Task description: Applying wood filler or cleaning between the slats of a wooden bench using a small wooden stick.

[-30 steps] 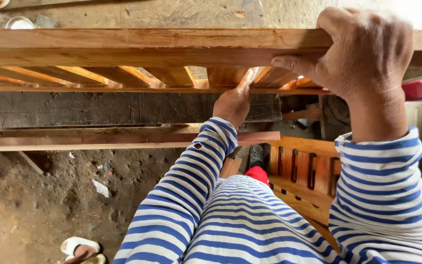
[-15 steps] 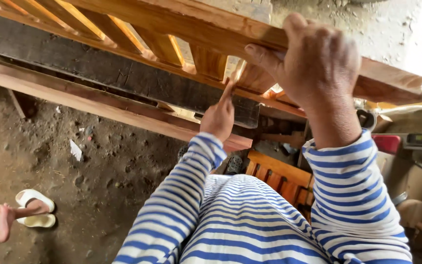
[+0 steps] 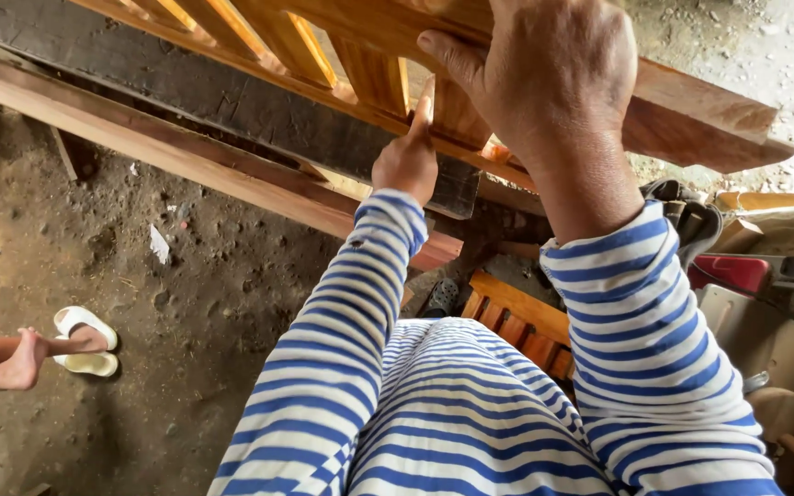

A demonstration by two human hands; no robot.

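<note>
**Wooden slatted frame held up by two hands in striped sleeves**

Orange-brown wood fills the top of the view: a slatted frame [image 3: 360, 55] with a thick top rail running diagonally from upper left to right. The right hand [image 3: 553, 83] lies over that rail, fingers curled across its top and thumb stretched along the near face, gripping it. The left hand [image 3: 408, 158] is lower and further off, mostly closed, with its index finger raised and its tip pressed against a slat of the frame; it grasps nothing. Both arms wear blue-and-white striped sleeves [image 3: 342, 349].

Under the frame lies a dark, worn beam [image 3: 232, 96], and beside it a long reddish plank [image 3: 186, 156], both slanting the same way over a dirt floor [image 3: 140, 294]. A smaller slatted wooden piece [image 3: 521, 326] sits below, between the arms. At the left edge, another person's bare foot [image 3: 20, 360] rests by a white sandal [image 3: 85, 340].

Compared with half a second earlier, the frame tilts more steeply across the view, the right hand appears closer to the camera, and the foot and sandal sit slightly lower at the left.
</note>
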